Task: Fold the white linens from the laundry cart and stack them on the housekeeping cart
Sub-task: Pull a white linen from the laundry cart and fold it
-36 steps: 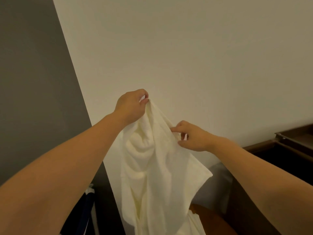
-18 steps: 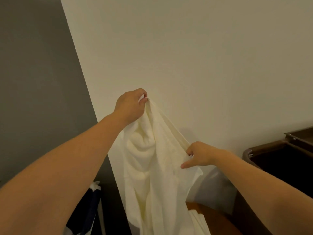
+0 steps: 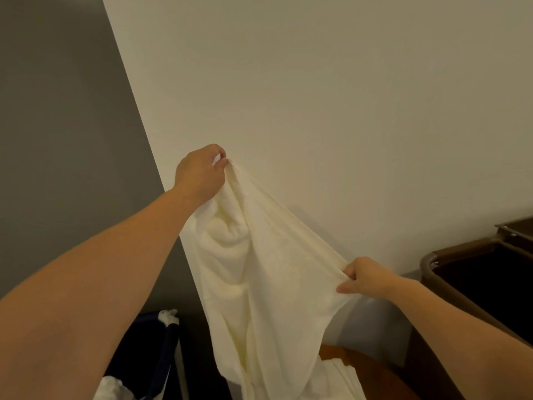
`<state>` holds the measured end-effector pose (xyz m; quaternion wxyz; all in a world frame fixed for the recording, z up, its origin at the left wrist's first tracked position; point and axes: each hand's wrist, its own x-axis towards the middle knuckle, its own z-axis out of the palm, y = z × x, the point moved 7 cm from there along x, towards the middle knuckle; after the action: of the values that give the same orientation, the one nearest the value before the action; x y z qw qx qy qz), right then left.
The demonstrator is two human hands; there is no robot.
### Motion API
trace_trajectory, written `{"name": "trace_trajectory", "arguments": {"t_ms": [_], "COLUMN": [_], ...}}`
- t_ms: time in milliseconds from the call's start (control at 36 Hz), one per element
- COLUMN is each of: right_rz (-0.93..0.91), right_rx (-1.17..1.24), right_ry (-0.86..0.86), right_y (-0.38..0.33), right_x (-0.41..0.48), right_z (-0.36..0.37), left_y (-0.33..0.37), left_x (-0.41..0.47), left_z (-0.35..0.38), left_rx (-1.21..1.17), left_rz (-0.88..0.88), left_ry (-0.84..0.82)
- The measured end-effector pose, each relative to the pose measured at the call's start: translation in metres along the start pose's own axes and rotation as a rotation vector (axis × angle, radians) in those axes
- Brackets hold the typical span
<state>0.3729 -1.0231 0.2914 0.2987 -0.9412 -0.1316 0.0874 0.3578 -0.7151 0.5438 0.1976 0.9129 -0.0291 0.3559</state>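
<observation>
Evidently, the white towel (image 3: 259, 269) is pinched along one edge by the left hand (image 3: 199, 171) above and the right hand (image 3: 363, 275) below, stretched between them, probably to find its corners for folding.

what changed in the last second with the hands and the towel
The right hand slid down and to the right along the top edge of the towel, away from the left hand, drawing that edge out between them. It now grips the edge farther along. The left hand kept pinching the upper corner at about the same spot, and the rest of the towel still hangs down.
</observation>
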Motion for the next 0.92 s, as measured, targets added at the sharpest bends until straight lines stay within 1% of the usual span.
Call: {"name": "trace_trajectory", "arguments": {"t_ms": [83,194,361,417,528,583,750,833,917], "right_rz": [0.002,-0.016,-0.095,-0.121,-0.135,-0.135,-0.147,-0.134,-0.126], "right_rx": [0.028,0.024,0.075,0.027,-0.209,-0.217,-0.075,0.050,0.266], "right_ry": [0.026,0.062,0.237,0.242,0.183,0.187,0.216,0.302,0.432], "right_y": [0.004,0.008,0.007,0.002,-0.008,-0.011,-0.019,-0.021,-0.025], "right_x": [-0.004,-0.004,-0.010,-0.010,-0.006,-0.006,-0.012,-0.015,-0.019], "right_z": [-0.003,-0.010,-0.037,-0.043,-0.049,-0.051,-0.048,-0.051,-0.061], "left_y": [-0.007,-0.014,-0.035,-0.042,-0.057,-0.063,-0.077,-0.088,-0.101], "left_x": [0.002,0.003,-0.001,-0.002,-0.007,-0.009,-0.014,-0.017,-0.021], "left_z": [-0.002,-0.001,-0.003,-0.003,-0.005,-0.007,-0.015,-0.019,-0.021], "left_rx": [0.020,0.059,0.106,0.112,0.121,0.123,0.120,0.110,0.112], "left_rz": [-0.040,-0.052,-0.085,-0.098,-0.118,-0.125,-0.145,-0.159,-0.174], "left_ry": [0.003,-0.009,-0.020,-0.020,-0.019,-0.021,-0.020,-0.021,-0.024]}}
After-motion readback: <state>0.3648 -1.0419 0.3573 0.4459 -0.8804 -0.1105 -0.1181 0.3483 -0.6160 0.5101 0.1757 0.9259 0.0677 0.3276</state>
